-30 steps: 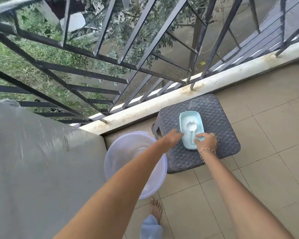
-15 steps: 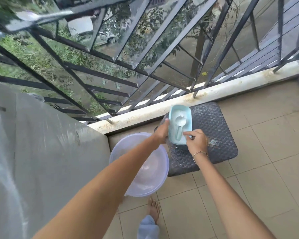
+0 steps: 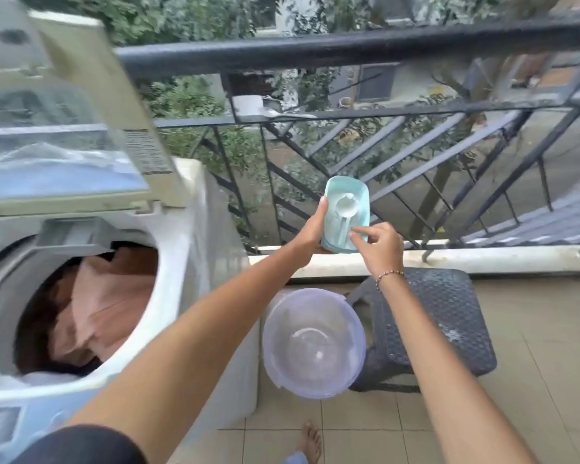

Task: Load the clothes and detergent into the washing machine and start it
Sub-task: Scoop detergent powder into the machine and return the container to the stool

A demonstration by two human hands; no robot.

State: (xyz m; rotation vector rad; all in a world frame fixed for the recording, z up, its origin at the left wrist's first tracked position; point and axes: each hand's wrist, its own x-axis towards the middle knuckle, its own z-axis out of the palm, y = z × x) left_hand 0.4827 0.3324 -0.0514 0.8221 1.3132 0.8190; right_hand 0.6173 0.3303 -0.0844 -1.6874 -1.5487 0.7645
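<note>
At left, a top-loading washing machine (image 3: 195,249) stands with its lid (image 3: 81,95) raised and peach clothes (image 3: 111,296) in the open drum. Just right of its side wall, a clear basin (image 3: 282,363) sits between the machine and a dark woven stool (image 3: 449,323). Above them, in open air before the balcony railing (image 3: 349,51), the left hand (image 3: 310,229) grips the left edge of a pale blue detergent tub (image 3: 362,199). The right hand (image 3: 380,249) pinches the handle of the white scoop (image 3: 345,207) lying inside it.
</note>
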